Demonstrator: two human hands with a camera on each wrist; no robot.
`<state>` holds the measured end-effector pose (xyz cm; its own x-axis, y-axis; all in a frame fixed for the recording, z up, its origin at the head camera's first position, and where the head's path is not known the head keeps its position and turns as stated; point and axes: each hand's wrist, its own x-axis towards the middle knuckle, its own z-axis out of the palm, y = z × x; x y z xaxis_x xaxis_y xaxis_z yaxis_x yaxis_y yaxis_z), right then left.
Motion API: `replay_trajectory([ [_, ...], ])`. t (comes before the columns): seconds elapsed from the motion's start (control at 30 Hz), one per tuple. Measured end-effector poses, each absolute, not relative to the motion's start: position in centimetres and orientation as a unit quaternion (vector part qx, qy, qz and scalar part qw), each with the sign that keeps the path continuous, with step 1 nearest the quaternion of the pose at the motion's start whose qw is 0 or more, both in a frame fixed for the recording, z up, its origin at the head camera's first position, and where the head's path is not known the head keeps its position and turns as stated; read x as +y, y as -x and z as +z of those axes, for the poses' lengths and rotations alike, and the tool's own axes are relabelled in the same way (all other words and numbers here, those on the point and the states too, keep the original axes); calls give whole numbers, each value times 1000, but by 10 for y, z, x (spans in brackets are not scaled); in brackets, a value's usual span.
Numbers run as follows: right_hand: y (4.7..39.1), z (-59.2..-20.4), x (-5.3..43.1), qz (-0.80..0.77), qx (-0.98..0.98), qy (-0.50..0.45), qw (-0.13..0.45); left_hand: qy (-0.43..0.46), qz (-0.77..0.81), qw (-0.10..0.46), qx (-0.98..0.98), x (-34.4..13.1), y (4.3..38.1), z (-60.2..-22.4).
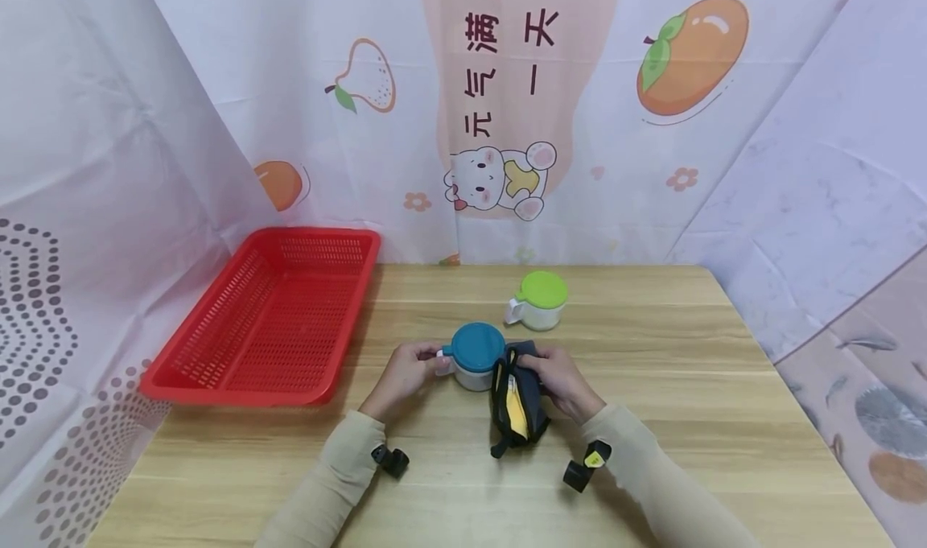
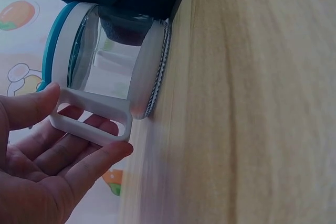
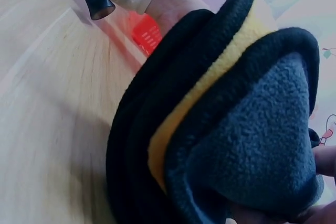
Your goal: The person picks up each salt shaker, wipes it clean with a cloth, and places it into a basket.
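A clear seasoning jar with a blue lid [image 1: 479, 347] and a white handle [image 2: 94, 116] stands on the wooden table. My left hand [image 1: 409, 377] holds it by that handle, thumb near the lid and fingers behind and under the handle. In my right hand [image 1: 566, 381] is a folded cleaning cloth [image 3: 252, 145], dark grey-blue and yellow with black edging. The cloth touches or nearly touches the jar's right side. My right fingertips [image 3: 325, 160] show at the cloth's edge in the right wrist view; the rest of that hand is mostly hidden there.
Behind the jar, to the right, stands a similar jar with a green lid [image 1: 543, 290], its handle facing left. A red plastic basket [image 1: 348, 315] sits at the table's left. Printed curtains [image 1: 405, 154] hang behind the table [image 1: 688, 371].
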<state>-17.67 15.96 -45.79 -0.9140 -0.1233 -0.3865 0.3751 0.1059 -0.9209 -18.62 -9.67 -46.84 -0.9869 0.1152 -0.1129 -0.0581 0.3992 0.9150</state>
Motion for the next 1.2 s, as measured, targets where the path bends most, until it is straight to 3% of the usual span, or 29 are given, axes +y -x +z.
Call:
replay_trajectory([
  [1.2, 157, -463, 149, -668, 714, -95, 188, -16, 555, 83, 828, -96, 187, -469],
])
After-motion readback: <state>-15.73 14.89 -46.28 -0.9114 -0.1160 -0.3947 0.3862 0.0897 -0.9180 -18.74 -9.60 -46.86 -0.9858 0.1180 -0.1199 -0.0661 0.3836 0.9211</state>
